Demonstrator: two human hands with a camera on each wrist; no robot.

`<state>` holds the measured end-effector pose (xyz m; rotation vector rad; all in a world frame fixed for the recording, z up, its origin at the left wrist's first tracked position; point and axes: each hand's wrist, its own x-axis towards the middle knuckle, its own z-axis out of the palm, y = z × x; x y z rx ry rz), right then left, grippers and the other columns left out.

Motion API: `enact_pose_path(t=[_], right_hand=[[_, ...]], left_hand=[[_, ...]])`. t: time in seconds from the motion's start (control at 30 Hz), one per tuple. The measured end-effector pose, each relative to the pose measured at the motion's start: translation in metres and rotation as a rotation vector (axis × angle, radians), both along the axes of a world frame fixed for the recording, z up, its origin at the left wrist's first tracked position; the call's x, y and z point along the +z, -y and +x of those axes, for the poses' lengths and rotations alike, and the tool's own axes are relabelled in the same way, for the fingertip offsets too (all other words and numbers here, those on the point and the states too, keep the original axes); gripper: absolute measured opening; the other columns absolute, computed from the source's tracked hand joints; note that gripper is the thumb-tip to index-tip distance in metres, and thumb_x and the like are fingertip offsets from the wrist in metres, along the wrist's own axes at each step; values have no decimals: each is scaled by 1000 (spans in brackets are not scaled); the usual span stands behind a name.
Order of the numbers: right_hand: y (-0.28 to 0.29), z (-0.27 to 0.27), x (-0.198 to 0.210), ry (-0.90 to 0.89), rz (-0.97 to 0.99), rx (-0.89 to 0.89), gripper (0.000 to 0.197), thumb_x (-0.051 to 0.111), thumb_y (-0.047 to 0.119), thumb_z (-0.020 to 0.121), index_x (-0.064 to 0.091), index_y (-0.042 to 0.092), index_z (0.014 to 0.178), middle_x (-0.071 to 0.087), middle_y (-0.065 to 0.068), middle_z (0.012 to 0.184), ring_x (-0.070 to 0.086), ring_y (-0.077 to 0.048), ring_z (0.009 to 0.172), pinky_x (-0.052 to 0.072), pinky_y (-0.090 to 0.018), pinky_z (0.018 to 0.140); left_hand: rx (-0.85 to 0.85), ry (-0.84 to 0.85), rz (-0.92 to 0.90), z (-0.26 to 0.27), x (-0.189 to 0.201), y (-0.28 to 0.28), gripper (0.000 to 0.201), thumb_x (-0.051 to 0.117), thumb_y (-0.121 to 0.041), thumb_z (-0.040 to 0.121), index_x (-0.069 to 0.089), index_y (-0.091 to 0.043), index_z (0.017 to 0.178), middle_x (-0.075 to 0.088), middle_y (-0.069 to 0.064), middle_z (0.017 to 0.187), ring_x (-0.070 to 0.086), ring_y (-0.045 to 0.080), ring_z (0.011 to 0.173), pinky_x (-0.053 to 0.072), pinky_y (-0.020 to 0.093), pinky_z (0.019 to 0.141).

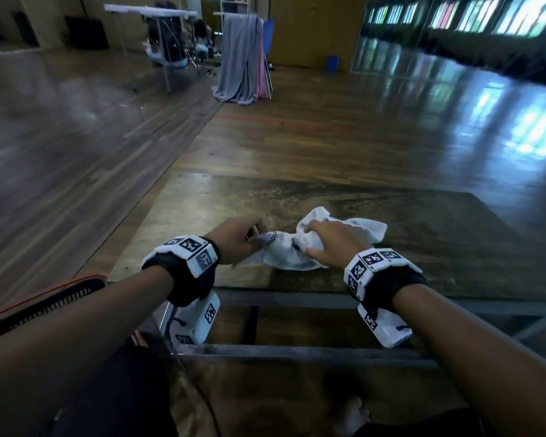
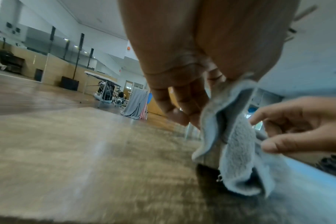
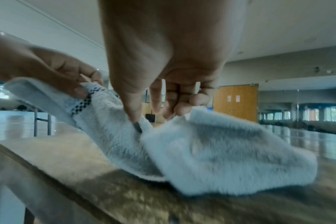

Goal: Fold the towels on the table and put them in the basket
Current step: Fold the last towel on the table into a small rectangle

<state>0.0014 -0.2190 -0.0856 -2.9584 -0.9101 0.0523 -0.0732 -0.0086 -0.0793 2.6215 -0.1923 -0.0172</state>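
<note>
A crumpled pale towel (image 1: 312,244) lies near the table's (image 1: 423,247) front edge, its long axis running left to right. The left hand (image 1: 238,244) pinches its checker-banded end; the right hand (image 1: 327,244) pinches the bunched middle. Motion blur hides the folds.

Under the right hand (image 1: 323,244), the middle of the towel (image 1: 350,230) is covered, so how the cloth is bunched inside that grip cannot be told. The left hand (image 1: 238,244) hides the towel corner past its grip; only a checked band shows beside the fingers. In the right wrist view the towel (image 3: 220,154) and bench (image 3: 71,159) edge are smeared by blur. The left wrist view cuts the right hand (image 2: 297,125) off at its edge.
</note>
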Motion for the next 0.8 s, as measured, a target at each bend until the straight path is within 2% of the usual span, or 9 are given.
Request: enact_pose_path(t=[0.1,0.17,0.23,0.33,0.47,0.57,0.67,0.73,0.8], right_hand=[[-8,-20,29,-40,81,148,50,60,46,80,46,32,126,59,3,117,58,-22,101,51,-39,77],[-17,-32,51,-24,164,212,28,59,38,84,57,20,104,61,-3,102,58,-26,93,49,-41,77],[-20,-40,73,-28,342,219,13,60,23,85,54,12,82,56,-10,89,54,-28,85,44,-39,75],[-16,-48,108,-81,605,167,5,59,7,84,57,3,83,59,-17,83,54,-27,78,37,-34,69],[-9,-61,151,-228,911,126,22,55,-3,84,47,12,98,62,-11,87,57,-21,83,47,-33,74],[-4,-70,172,-212,1046,115,33,46,-10,83,40,23,86,50,-1,69,47,-17,65,39,-32,62],[1,-81,185,-167,1047,126,31,41,-4,85,45,26,76,45,3,62,37,-12,51,32,-28,53],[2,-87,194,-184,1032,135,23,43,8,90,49,24,74,47,-2,69,40,-17,60,34,-31,59],[3,-95,203,-280,1019,109,14,53,30,89,53,22,78,54,-4,78,48,-18,70,39,-33,66]], left_hand=[[-30,87,-41,-10,43,5,22,51,-28,93,58,-7,95,61,10,82,48,16,63,35,25,57],[-30,138,-75,-15,71,9,21,49,-28,94,54,-10,85,56,10,76,46,20,64,35,28,60],[1,188,-67,-22,97,12,23,49,-28,94,53,-6,90,57,16,81,47,21,70,37,30,63],[-6,282,-63,-36,133,12,30,59,-31,87,50,-7,103,55,5,86,49,18,74,39,29,65],[-77,374,-53,-57,169,7,46,71,-19,78,42,-10,113,50,-7,84,49,4,68,38,10,60],[-78,566,-104,-68,189,7,21,65,-8,83,50,-9,98,51,-7,79,47,-2,64,37,5,57],[-59,664,-147,-73,206,7,16,60,-14,88,51,-21,76,52,-13,66,49,-3,53,36,8,51],[-26,690,-206,-76,219,9,22,57,-19,91,53,-25,69,55,-5,59,50,3,49,42,21,50],[-22,700,-277,-79,231,14,23,55,-21,92,58,-23,69,57,2,61,53,10,51,46,26,51]])
